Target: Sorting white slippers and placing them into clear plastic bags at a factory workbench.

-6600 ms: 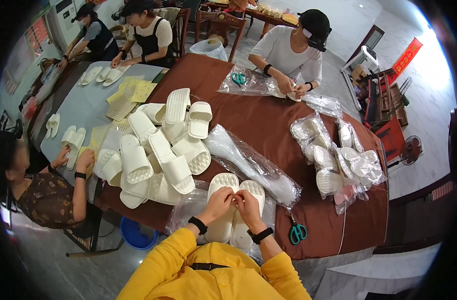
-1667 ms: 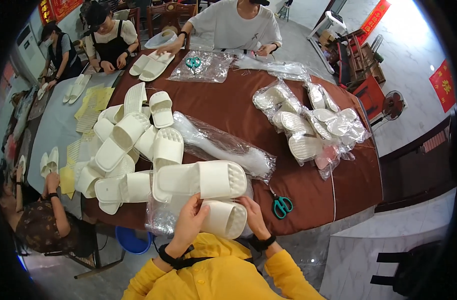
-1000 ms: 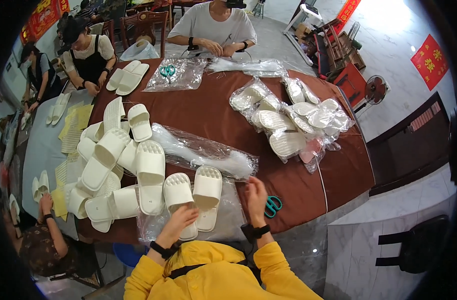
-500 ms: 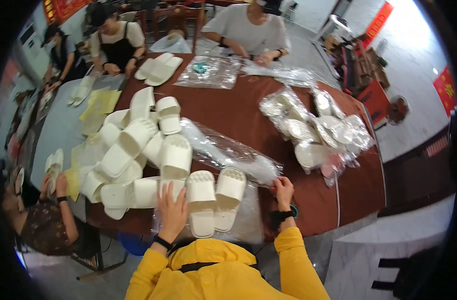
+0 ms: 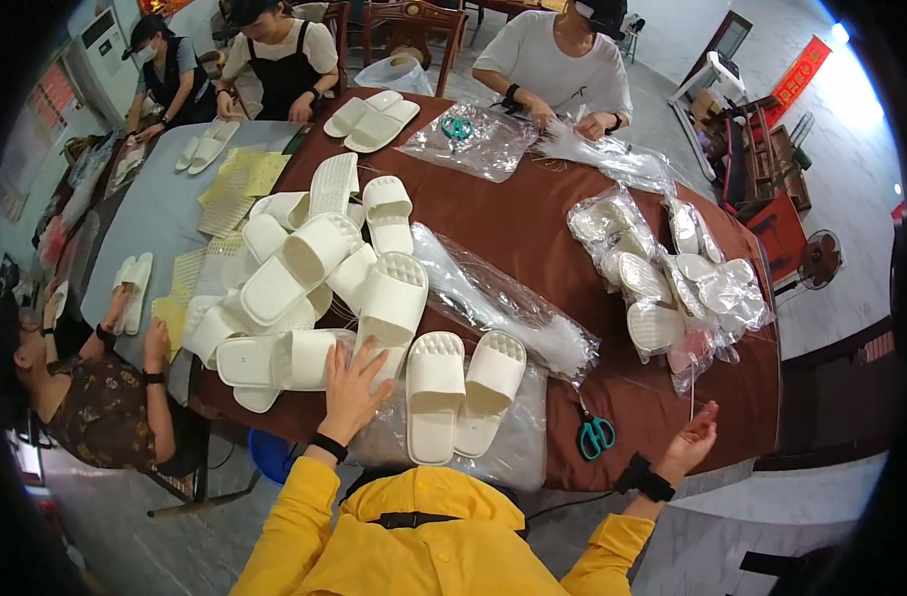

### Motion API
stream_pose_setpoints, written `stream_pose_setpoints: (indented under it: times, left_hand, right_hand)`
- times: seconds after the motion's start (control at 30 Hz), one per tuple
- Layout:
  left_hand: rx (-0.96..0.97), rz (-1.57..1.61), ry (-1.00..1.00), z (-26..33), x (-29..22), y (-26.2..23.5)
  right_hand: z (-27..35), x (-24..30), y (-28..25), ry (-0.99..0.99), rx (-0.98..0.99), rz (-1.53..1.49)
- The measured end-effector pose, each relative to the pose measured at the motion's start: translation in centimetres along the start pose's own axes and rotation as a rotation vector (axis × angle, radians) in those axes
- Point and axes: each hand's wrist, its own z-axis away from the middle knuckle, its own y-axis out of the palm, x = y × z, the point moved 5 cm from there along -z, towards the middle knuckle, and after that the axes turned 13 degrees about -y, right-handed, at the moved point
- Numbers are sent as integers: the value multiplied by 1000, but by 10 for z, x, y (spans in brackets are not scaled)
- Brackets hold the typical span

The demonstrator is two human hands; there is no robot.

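Head view, left hand (image 5: 352, 385): we see it laid flat, fingers spread, grasping nothing, resting on the near edge of the slipper pile (image 5: 304, 273).
Head view, right hand (image 5: 694, 439): we see it released, palm up, off the table's right edge, holding nothing.
Head view, slipper pair (image 5: 461, 389): lies side by side on a clear bag (image 5: 518, 447), between both hands.
Head view, scissors (image 5: 594, 433): teal-handled, just right of the bag.
Head view, table (image 5: 533, 223): brown cloth.
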Motion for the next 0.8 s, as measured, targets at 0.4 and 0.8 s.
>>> stream_pose_setpoints:
  times: [0.4,0.8]
  left_hand:
    - [-24,-104,-5,-27,-34,14]
    - [-13,715,0,-14,-78,-92]
  right_hand:
    - [118,142,215,-185,680,-311]
    - [272,21,262,284,724,98]
